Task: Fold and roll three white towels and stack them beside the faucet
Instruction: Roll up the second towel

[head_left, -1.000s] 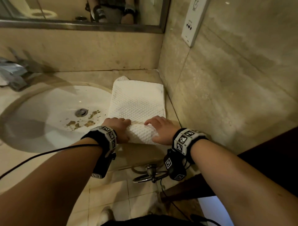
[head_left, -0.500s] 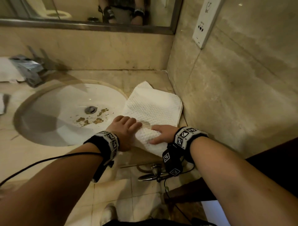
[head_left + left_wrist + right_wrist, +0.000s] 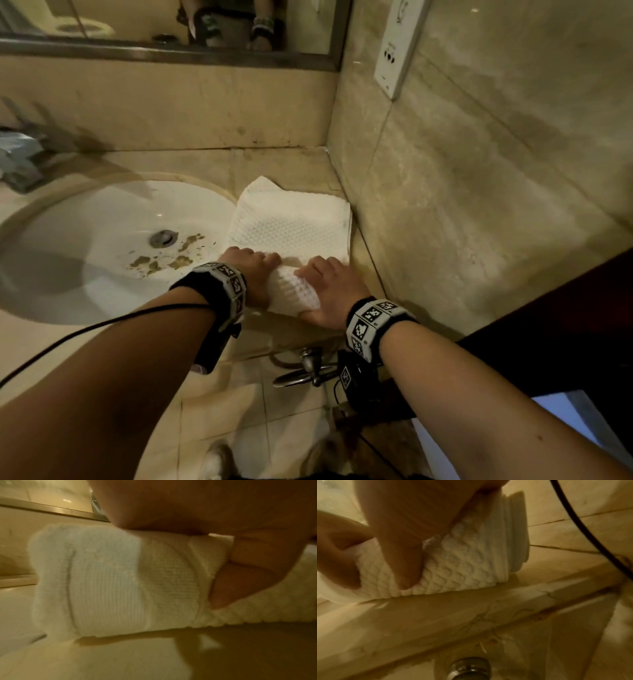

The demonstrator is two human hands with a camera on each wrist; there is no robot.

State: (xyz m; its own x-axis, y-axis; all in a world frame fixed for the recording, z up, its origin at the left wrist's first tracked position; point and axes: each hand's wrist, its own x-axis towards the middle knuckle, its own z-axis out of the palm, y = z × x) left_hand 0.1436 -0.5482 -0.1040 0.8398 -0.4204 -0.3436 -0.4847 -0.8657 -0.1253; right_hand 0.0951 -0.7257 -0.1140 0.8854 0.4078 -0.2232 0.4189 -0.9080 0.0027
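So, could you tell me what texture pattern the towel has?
White waffle weave on the towel; clearest in the right wrist view.

My towel (image 3: 291, 229) lies on the counter (image 3: 281, 161), right of the sink (image 3: 102, 222), against the wall (image 3: 479, 205). My left hand (image 3: 251, 274) and right hand (image 3: 325, 291) sit side by side on its rolled near end.

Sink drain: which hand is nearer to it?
Left. The left hand holds the rolled end of the towel right beside the basin, nearer the drain; the right hand holds the roll's wall-side end.
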